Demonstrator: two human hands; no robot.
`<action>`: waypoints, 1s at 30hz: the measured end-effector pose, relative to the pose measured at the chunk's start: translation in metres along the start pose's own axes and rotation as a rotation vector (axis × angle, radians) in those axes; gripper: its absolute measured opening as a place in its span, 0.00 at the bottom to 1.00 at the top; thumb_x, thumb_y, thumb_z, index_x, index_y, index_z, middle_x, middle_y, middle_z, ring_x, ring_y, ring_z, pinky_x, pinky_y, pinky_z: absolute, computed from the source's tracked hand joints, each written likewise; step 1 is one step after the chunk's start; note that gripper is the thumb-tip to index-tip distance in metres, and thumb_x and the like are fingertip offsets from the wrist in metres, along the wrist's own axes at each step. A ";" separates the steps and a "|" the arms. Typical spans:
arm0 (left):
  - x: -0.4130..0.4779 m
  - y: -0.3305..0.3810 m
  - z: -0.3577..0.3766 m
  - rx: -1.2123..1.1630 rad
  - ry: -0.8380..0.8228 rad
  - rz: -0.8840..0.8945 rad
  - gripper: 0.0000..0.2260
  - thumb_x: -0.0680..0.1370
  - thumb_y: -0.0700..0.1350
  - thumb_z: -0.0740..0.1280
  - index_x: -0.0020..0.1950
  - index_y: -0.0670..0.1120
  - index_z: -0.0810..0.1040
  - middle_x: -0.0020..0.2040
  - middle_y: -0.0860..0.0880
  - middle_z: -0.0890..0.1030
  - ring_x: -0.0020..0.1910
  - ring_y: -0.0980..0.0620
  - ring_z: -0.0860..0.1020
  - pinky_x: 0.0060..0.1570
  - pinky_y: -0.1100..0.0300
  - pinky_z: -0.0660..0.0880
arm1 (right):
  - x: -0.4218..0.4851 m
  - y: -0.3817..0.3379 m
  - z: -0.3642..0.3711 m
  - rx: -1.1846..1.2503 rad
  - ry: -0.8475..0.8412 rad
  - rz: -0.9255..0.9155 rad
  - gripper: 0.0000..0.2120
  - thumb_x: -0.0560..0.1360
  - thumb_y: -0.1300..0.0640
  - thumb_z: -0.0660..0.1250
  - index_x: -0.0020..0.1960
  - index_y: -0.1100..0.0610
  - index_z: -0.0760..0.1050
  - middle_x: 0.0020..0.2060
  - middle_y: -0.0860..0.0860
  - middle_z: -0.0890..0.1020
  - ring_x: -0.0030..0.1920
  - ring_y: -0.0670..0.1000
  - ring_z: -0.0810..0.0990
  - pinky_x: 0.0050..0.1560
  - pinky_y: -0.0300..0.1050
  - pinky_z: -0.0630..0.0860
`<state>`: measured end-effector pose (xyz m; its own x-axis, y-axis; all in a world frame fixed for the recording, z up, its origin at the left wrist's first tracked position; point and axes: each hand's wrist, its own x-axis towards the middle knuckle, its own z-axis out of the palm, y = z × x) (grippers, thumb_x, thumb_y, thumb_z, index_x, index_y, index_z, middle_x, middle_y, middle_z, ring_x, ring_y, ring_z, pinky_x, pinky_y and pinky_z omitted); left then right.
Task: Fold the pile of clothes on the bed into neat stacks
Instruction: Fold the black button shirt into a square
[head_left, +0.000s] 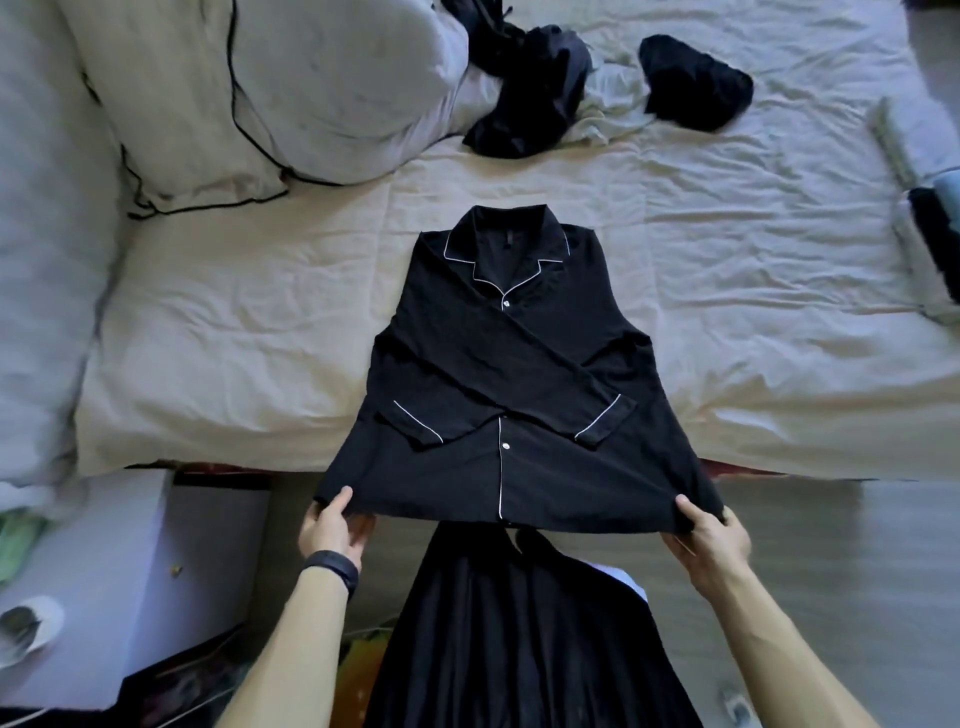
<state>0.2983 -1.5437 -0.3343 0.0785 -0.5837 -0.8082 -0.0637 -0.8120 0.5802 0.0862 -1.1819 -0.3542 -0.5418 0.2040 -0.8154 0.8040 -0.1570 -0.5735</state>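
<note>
Head view: black button-front pyjama shirt with white piping is laid face-up at frame centre on the wrinkled white bed sheet, collar toward 12 o'clock, both sleeves crossed over the front. The hem is held just past the bed edge at 6 o'clock: one corner is pinched by the left hand, the other by the right hand, cloth drawn taut between. Hem-to-collar fold is judged pending. Unfolded remainder at 12 to 1 o'clock: heap of dark crumpled garments, pale crumpled piece beside it, separate dark bundle. Folded stack of light and dark items is seen at 3 o'clock, partly cut off. Task is judged roughly midway.
</note>
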 end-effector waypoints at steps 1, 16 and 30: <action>0.006 0.003 0.004 -0.003 -0.015 0.016 0.24 0.77 0.38 0.72 0.71 0.48 0.72 0.54 0.44 0.81 0.51 0.43 0.81 0.42 0.51 0.79 | 0.004 -0.002 0.004 -0.005 -0.007 -0.009 0.09 0.77 0.64 0.71 0.54 0.53 0.77 0.47 0.53 0.83 0.43 0.54 0.83 0.38 0.46 0.79; 0.102 0.128 0.265 0.147 -0.312 0.194 0.03 0.80 0.44 0.70 0.50 0.51 0.78 0.50 0.47 0.83 0.49 0.47 0.82 0.44 0.55 0.78 | 0.114 -0.162 0.220 -0.021 -0.028 -0.080 0.05 0.80 0.61 0.69 0.55 0.55 0.76 0.53 0.54 0.80 0.52 0.55 0.81 0.51 0.50 0.79; 0.293 0.169 0.503 0.435 -0.363 0.171 0.27 0.82 0.46 0.67 0.79 0.49 0.60 0.64 0.49 0.76 0.56 0.46 0.80 0.55 0.51 0.76 | 0.339 -0.247 0.403 -0.005 -0.084 -0.091 0.17 0.81 0.59 0.67 0.69 0.58 0.72 0.62 0.53 0.78 0.54 0.54 0.83 0.50 0.47 0.79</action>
<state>-0.1900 -1.8493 -0.5242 -0.3096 -0.6040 -0.7344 -0.4540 -0.5848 0.6722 -0.3950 -1.4636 -0.5204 -0.6311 0.1358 -0.7637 0.7515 -0.1370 -0.6454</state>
